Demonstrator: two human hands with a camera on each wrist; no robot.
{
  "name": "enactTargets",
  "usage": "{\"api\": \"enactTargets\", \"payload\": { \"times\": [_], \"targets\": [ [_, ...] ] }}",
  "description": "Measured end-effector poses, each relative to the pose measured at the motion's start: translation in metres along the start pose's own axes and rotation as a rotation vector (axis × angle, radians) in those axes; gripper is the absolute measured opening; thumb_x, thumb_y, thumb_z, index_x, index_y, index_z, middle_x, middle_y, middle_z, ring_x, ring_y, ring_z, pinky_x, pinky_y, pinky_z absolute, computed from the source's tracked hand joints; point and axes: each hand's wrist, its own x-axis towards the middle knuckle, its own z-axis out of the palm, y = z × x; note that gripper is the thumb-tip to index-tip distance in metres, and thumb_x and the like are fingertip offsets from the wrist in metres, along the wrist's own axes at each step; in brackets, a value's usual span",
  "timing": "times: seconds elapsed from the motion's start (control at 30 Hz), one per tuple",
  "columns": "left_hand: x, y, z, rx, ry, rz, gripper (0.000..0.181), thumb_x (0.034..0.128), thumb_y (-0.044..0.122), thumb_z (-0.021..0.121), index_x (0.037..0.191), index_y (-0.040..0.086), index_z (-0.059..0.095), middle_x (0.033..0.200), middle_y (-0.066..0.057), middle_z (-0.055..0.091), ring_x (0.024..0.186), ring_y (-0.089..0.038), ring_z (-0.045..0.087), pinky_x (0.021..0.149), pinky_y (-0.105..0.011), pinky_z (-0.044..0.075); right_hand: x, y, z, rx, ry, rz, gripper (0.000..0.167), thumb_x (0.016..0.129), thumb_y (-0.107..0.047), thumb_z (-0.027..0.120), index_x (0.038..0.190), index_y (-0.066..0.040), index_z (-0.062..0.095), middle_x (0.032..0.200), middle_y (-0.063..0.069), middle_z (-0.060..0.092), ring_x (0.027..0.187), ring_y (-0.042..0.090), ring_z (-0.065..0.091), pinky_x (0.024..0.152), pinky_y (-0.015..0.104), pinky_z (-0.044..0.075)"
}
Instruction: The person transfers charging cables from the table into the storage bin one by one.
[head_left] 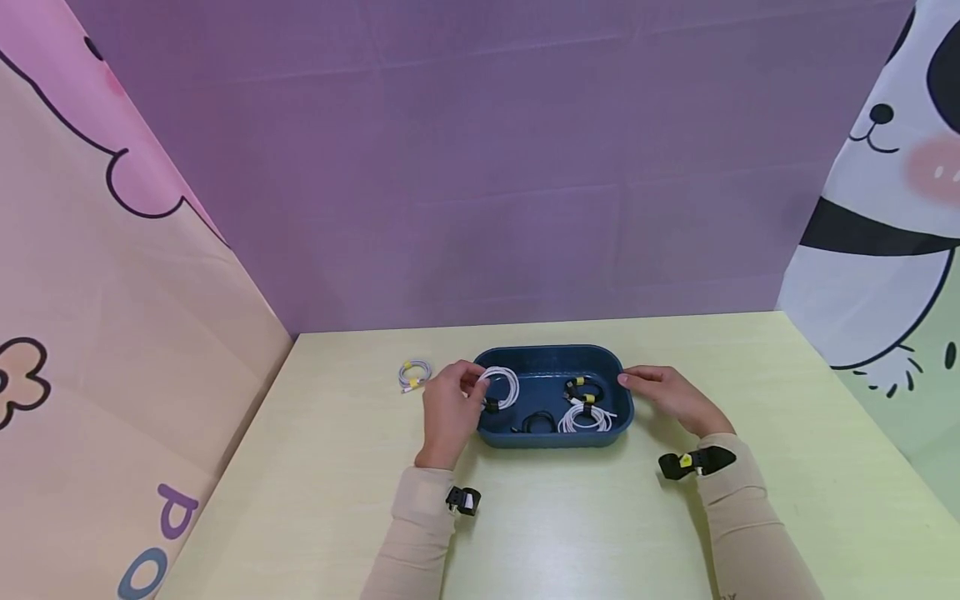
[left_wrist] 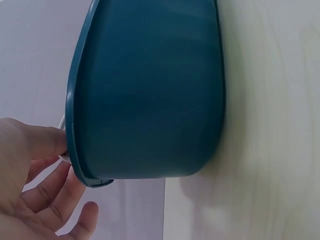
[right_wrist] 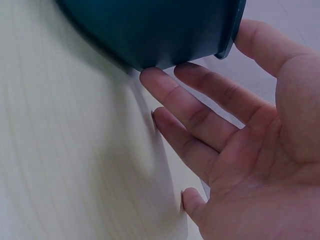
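Observation:
My left hand (head_left: 453,408) pinches a white coiled cable (head_left: 513,389) with a black tie, over the left end of a dark blue plastic bin (head_left: 555,442). In the left wrist view the bin's wall (left_wrist: 150,90) hides most of that cable. At the bin's right end, my right hand (head_left: 675,398) rests its thumb at the rim and its fairly straight fingertips against the outer wall, as the right wrist view shows. Inside the bin lie another white coiled cable (head_left: 588,423), a black cable with yellow ties (head_left: 592,392) and a black cable (head_left: 534,418).
A pale coiled cable (head_left: 411,387) with yellow ties lies on the light wood table (head_left: 337,500), left of the bin. A purple cloth (head_left: 480,183) hangs behind the table, with printed cloths at both sides. Each sleeve carries a black wrist camera.

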Motion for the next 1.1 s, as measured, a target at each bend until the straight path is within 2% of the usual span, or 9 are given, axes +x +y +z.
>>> {"api": "enactTargets", "payload": {
  "times": [0.33,0.5,0.7,0.9,1.1],
  "targets": [
    [-0.004,0.005,0.007,0.062,-0.028,0.011,0.009,0.0896,0.010,0.079,0.097,0.007,0.076,0.083,-0.006,0.070,0.071,-0.017,0.060,0.064,-0.027,0.050,-0.001,0.000,0.000,0.006,-0.002,-0.003,0.059,0.104,-0.041,0.058,0.143,0.003,0.055,0.152,0.026,0.050,0.147,0.047,0.036,0.118,0.069,0.024],
    [-0.007,0.007,0.010,0.092,-0.036,0.035,0.009,0.0883,0.008,0.079,0.096,0.007,0.075,0.084,-0.007,0.070,0.071,-0.017,0.060,0.065,-0.028,0.050,-0.001,0.001,0.000,0.004,-0.005,0.005,0.060,0.103,-0.043,0.058,0.144,0.002,0.055,0.152,0.025,0.049,0.148,0.047,0.035,0.118,0.069,0.023],
    [-0.010,0.008,0.016,0.155,-0.042,0.089,0.009,0.0870,0.007,0.080,0.095,0.007,0.076,0.085,-0.007,0.072,0.074,-0.020,0.062,0.070,-0.034,0.052,-0.001,0.000,0.001,-0.002,-0.003,0.007,0.061,0.104,-0.044,0.057,0.144,0.002,0.055,0.153,0.026,0.049,0.148,0.047,0.035,0.118,0.069,0.023],
    [-0.012,0.008,0.020,0.182,-0.057,0.092,0.010,0.0868,0.007,0.080,0.095,0.008,0.076,0.085,-0.006,0.072,0.077,-0.021,0.061,0.074,-0.036,0.052,-0.003,-0.002,0.001,-0.010,-0.001,0.014,0.062,0.104,-0.045,0.057,0.145,0.001,0.054,0.154,0.025,0.048,0.148,0.047,0.035,0.118,0.069,0.024],
    [-0.013,0.008,0.020,0.195,-0.042,0.112,0.010,0.0856,0.006,0.081,0.094,0.008,0.076,0.083,-0.006,0.073,0.074,-0.021,0.062,0.077,-0.038,0.052,-0.004,-0.004,0.002,-0.026,-0.003,0.017,0.062,0.104,-0.045,0.056,0.145,0.001,0.053,0.155,0.026,0.046,0.148,0.048,0.034,0.118,0.070,0.025]
  ]
}}
